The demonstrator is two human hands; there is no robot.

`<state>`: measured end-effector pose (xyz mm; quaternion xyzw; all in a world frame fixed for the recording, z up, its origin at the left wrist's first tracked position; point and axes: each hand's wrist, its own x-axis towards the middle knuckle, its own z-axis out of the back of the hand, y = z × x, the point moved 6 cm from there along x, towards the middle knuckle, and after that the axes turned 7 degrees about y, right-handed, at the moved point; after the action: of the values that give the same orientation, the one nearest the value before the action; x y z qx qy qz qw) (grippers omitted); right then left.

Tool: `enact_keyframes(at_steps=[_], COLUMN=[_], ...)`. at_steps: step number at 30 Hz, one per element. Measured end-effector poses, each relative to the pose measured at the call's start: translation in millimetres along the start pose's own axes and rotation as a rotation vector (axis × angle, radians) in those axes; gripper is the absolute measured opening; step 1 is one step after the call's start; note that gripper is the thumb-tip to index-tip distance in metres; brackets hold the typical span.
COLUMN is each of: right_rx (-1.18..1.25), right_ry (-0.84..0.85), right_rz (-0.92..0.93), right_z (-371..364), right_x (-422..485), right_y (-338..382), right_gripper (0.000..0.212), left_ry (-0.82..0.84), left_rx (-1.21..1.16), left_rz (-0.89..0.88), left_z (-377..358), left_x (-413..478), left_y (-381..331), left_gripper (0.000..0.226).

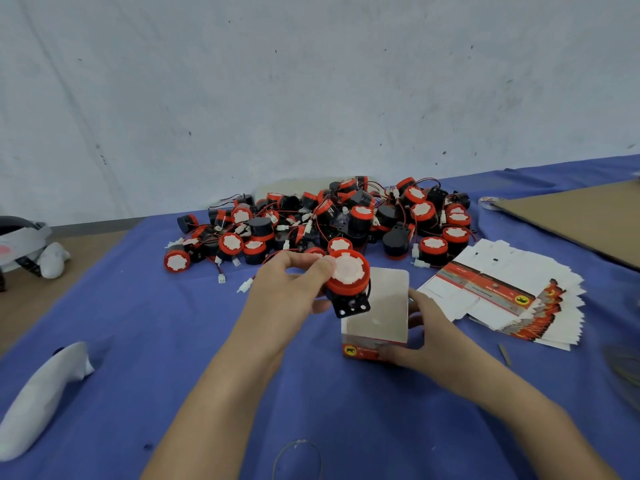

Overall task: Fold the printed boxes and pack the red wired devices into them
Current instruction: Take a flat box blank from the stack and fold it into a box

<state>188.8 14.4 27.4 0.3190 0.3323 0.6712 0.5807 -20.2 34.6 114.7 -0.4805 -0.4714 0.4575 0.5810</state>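
On the blue cloth [138, 306], centre of your reach: your left hand [294, 282] grips one red wired device [346, 275]. Fingers curled close round its body, thumb [320, 268] laid at the edge of its white face. White face tilted up toward you; black mounting bracket with holes points down.

The device is held over the left far corner of the folded box [375, 313], bracket just at the rim and not inside. The box stands upright, top open, red printed band along its near side.

Your right hand [433, 327] holds the box from its right: thumb [391, 351] pressed on the near printed face, the other fingers wrapped against the right wall.

Beyond the box lies the pile of red devices [346, 220], wires and white plugs tangled. To the right, a fanned stack of flat printed boxes [512, 292], close beside your right hand. A cardboard sheet [581, 216] sits far right. A wire loop [298, 455] lies between your forearms.
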Motion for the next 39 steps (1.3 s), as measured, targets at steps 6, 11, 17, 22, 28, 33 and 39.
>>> enact_keyframes(at_steps=[6, 11, 17, 22, 28, 33, 39], right_rx=[-0.05, -0.14, -0.193, -0.222, -0.314, -0.312, -0.335], right_ry=[-0.165, -0.209, -0.188, -0.216, -0.337, -0.345, -0.327], right_rz=[0.032, 0.104, 0.119, 0.112, 0.042, -0.003, -0.034], right_z=[-15.4, -35.2, -37.8, -40.2, -47.5, -53.4, -54.6], right_x=[-0.9, -0.6, 2.4, 0.5, -4.7, -5.0, -8.6], right_y=[21.4, 29.9, 29.3, 29.3, 35.2, 39.4, 41.7], right_gripper=[0.077, 0.07, 0.072, 0.069, 0.062, 0.066, 0.071], left_ry=[-0.047, -0.114, -0.145, -0.19, -0.27, -0.285, -0.302], left_rx=[0.24, 0.394, 0.587, 0.553, 0.652, 0.691, 0.777], left_rz=[0.009, -0.011, -0.045, -0.056, -0.09, -0.07, -0.048], left_z=[-10.4, -21.5, -24.3, -25.4, -28.1, -26.8, -24.2], left_x=[0.1, 2.6, 5.2, 1.8, -0.8, -0.7, -2.1], left_y=[16.5, 35.7, 43.2, 44.6, 39.7, 39.9, 41.7], left_gripper=[0.014, 0.012, 0.018, 0.017, 0.014, 0.014, 0.018])
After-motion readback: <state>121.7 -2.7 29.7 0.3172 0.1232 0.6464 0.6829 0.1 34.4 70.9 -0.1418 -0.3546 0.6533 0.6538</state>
